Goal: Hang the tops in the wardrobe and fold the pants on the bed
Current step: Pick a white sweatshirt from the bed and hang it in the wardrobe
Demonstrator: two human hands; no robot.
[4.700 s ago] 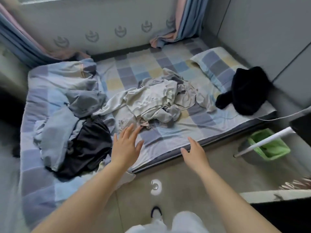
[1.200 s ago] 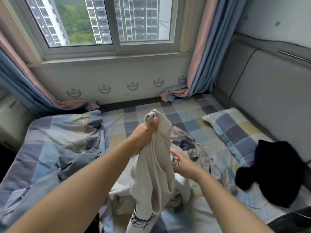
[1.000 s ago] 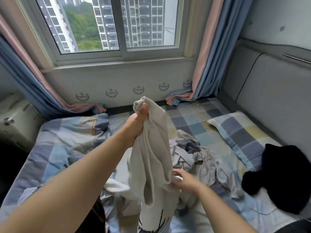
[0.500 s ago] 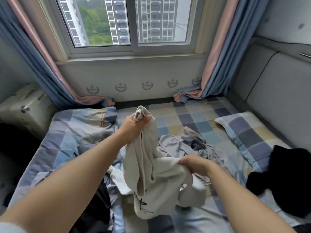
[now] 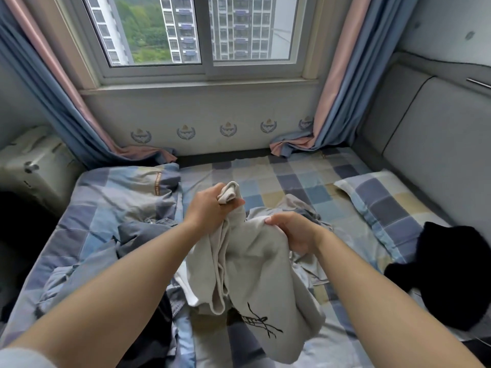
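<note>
A bed (image 5: 305,179) in a checked sheet of blue, grey and yellow squares fills the lower frame, set against the wall under a window (image 5: 207,33). Tall apartment blocks and green trees are seen through the glass. Blue and pink curtains (image 5: 329,102) hang at both sides, their hems lying on the far edge of the bed. A grey padded headboard (image 5: 438,144) runs along the right side.

A rumpled checked duvet (image 5: 119,197) is bunched on the left half of the bed. A checked pillow (image 5: 385,205) lies at the right, near the headboard, and a black garment (image 5: 451,274) rests partly on its near end. A pale case-like box (image 5: 34,166) stands off the bed at far left.

A light grey top (image 5: 260,282) with a black line print near its lower part is held up above the middle of the bed, draping down toward the near edge. Behind it a heap of pale and grey clothes (image 5: 300,208) lies on the sheet. Dark clothing (image 5: 156,328) is seen at near left, under the left forearm.

The left hand (image 5: 210,208) is closed around a bunched end of the top, raised slightly higher. The right hand (image 5: 289,232) grips a fold of the same top just to the right, fingers curled into the fabric. The hands are close together but apart.
</note>
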